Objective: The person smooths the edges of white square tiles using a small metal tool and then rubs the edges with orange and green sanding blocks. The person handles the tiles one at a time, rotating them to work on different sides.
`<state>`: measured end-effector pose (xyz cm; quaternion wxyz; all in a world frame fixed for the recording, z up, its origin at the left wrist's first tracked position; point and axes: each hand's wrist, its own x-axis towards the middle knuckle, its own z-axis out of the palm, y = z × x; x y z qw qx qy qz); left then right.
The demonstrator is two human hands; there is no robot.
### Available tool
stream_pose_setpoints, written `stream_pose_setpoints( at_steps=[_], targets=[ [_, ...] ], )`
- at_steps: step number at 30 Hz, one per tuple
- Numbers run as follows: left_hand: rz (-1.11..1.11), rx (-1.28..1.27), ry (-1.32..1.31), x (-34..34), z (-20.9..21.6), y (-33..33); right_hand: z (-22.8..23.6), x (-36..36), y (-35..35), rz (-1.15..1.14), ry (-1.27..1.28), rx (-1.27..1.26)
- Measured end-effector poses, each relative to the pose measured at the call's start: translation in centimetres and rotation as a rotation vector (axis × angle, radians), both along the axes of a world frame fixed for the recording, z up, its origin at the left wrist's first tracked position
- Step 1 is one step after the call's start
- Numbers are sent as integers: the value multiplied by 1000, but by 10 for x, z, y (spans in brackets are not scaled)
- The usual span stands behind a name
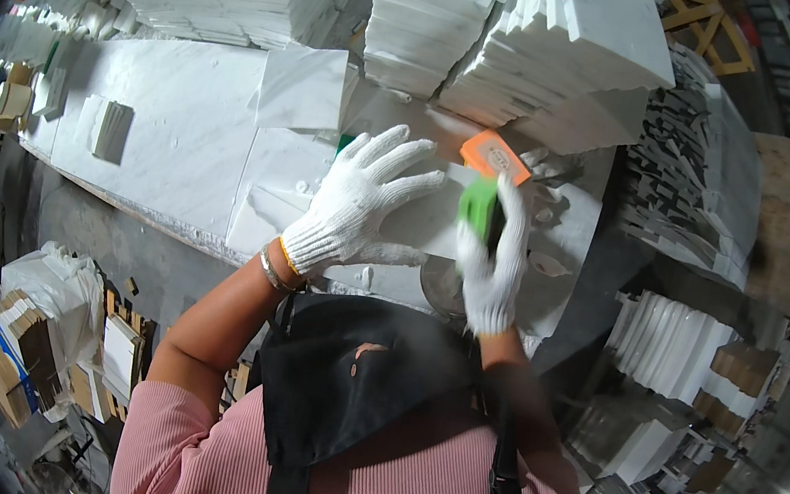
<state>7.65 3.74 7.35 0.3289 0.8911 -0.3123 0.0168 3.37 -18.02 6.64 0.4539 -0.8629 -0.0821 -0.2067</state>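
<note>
Both my hands wear white knit gloves over a pale marble work table [173, 105]. My left hand [362, 197] lies with fingers spread on a white marble tile [438, 215], thumb pointing right. My right hand [495, 271] is wrapped round a green block [477, 204], perhaps a hand polishing pad, at the tile's right side. This hand and the block are slightly blurred. Just beyond them rests an orange block [496, 156] of similar size with a pale printed oval. A sliver of another green thing [345, 142] peeks out behind my left hand.
Tall stacks of marble tiles [430, 35] line the table's far side. A loose square tile [302, 88] lies before them, and a short stack of small pieces [110, 128] stands farther left. Broken slabs [690, 162] are piled at right. Wrapped cartons [40, 329] sit at lower left.
</note>
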Motion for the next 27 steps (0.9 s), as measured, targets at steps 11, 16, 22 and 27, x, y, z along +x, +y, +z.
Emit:
stream_pose_setpoints(
  at_steps=[11, 16, 22, 27],
  targets=[
    [-4, 16, 5, -1, 1, 0, 21, -39, -10, 103, 75, -178],
    [-23, -3, 12, 0, 6, 1, 3, 46, -10, 0, -86, -67],
    [-7, 11, 34, -1, 3, 2, 1, -11, -6, 90, -19, -2],
    [-28, -14, 21, -1, -2, 2, 0, -8, -4, 56, -142, -152]
  ],
)
